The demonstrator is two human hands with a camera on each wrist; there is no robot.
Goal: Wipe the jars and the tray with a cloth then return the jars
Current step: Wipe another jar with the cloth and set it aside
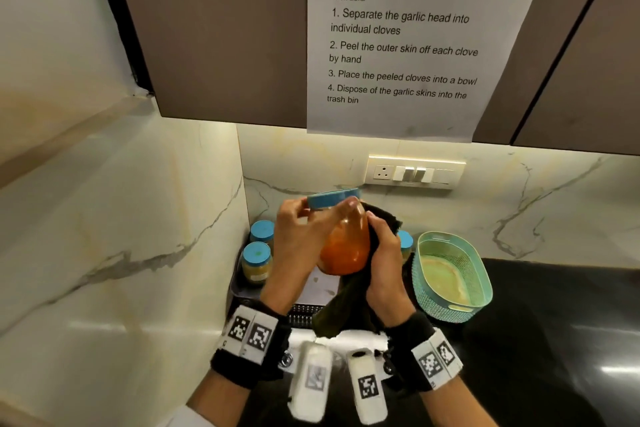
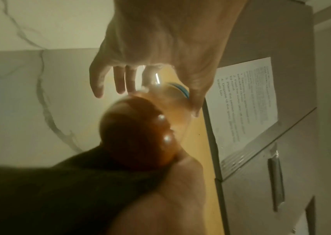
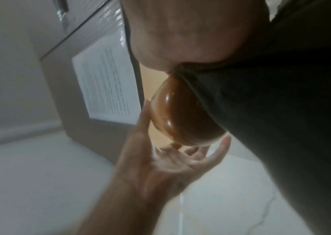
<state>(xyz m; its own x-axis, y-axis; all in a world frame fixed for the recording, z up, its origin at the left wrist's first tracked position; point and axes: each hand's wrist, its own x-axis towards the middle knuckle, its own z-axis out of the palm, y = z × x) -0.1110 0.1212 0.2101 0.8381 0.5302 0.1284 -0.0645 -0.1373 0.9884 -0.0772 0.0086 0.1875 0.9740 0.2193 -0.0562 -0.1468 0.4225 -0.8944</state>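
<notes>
The left hand (image 1: 298, 239) wraps its fingers around a jar (image 1: 343, 246) held up above the tray (image 1: 239, 284). The jar is clear glass with orange stuff inside and a blue lid. The right hand (image 1: 384, 253) presses a dark cloth (image 1: 346, 308) against the jar's side.

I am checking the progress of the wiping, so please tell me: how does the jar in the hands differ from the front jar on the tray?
The held jar is lifted and tilted between the left hand and the right hand, against the dark cloth; the front tray jar stands upright, untouched, on the tray. The held jar's contents are orange, the tray jar's pale yellowish. The held jar looks larger, though it is nearer the camera. Both have blue lids.
</notes>
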